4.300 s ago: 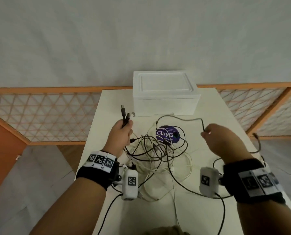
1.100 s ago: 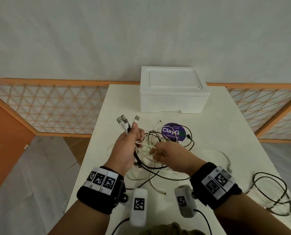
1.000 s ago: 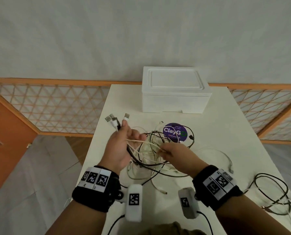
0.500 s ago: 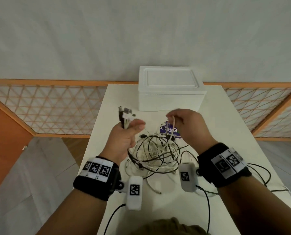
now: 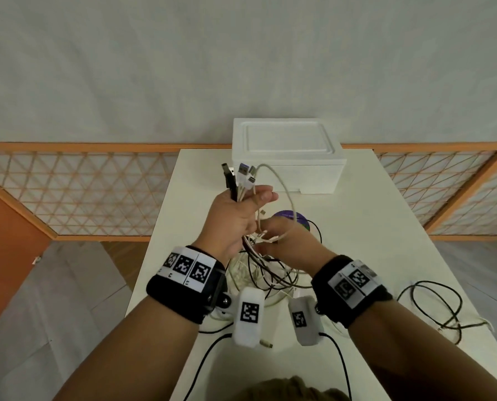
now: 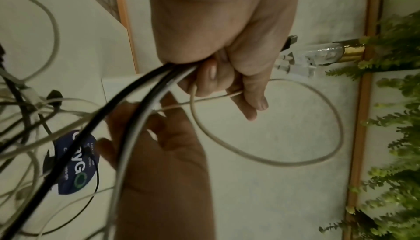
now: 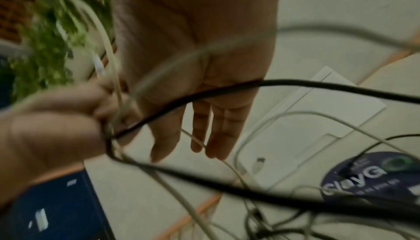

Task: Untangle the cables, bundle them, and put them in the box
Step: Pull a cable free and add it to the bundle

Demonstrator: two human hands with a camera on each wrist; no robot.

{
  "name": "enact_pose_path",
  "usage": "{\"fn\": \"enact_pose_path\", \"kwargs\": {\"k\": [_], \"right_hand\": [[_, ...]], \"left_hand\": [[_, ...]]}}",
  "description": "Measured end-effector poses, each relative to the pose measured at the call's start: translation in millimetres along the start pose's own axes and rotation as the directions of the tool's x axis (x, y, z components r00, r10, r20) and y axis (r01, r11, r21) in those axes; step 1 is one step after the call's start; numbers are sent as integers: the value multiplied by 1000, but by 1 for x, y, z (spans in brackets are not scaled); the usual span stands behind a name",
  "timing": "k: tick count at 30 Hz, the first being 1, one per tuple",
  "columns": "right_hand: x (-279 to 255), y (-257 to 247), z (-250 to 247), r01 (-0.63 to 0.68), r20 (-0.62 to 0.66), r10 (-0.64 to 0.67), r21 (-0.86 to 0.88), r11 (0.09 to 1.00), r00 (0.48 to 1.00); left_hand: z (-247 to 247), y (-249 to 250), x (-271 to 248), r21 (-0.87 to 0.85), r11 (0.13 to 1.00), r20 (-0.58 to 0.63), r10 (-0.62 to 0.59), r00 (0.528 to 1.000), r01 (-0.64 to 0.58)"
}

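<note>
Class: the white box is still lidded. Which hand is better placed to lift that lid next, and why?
Probably the right hand. The left hand has its grip full of cable ends, while the right only works a thin white cable, easily released. The white box sits beyond both.

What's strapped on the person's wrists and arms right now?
Both forearms are bare, no sleeves. Each wrist wears a wide black band: the left band and right band each carry a white strip of square black-and-white markers. A white camera pod with its own marker hangs under each wrist, trailing a thin black lead.
</note>
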State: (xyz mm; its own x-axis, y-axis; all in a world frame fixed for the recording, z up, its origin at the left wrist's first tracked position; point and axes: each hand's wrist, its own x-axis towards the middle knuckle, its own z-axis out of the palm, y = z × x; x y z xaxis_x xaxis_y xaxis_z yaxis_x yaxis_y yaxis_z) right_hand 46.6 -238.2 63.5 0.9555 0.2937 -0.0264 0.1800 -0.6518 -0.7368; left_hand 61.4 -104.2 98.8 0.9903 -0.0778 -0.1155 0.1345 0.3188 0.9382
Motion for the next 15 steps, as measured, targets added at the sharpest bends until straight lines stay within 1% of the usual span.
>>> {"fn": "enact_pose_path", "kwargs": {"k": [1, 2, 3, 4, 5, 7, 8, 10, 13, 15], "right_hand": [[2, 2, 2, -2, 19, 3, -48, 999, 1000], [4, 1, 0, -12, -12, 11, -87, 996, 1000], [7, 2, -3, -23, -72, 15, -107, 994, 997], [7, -2, -10, -36, -147, 24, -81, 996, 989], [7, -5, -18, -15, -219, 11, -15, 1000, 976], [5, -21, -32, 88, -339, -30, 157, 984, 940], [3, -29, -38, 130, -383, -34, 228, 965, 923], [0, -47, -49, 221, -445, -61, 317, 922, 893], [-4, -62, -59, 335, -520, -77, 421, 843, 850], [-5, -60, -60, 373, -567, -73, 435, 819, 820]], "left_hand": [[1, 0, -1, -3, 1000, 27, -5, 1000, 5], [-1, -4, 1, -11, 1000, 41, -3, 999, 4], [-3, -7, 2, -12, 1000, 52, -2, 999, 3], [-7, -12, 5, 13, 1000, 58, -21, 998, 20], [-12, -17, 9, 62, 997, 61, -52, 997, 48], [-18, -30, 14, 192, 975, 37, -125, 991, 116], [-19, -36, 15, 258, 955, 26, -161, 987, 149], [-22, -48, 19, 381, 909, 38, -196, 980, 167], [-19, -55, 23, 546, 829, 62, -188, 980, 124], [-21, -58, 29, 600, 794, 25, -135, 990, 93]]}}
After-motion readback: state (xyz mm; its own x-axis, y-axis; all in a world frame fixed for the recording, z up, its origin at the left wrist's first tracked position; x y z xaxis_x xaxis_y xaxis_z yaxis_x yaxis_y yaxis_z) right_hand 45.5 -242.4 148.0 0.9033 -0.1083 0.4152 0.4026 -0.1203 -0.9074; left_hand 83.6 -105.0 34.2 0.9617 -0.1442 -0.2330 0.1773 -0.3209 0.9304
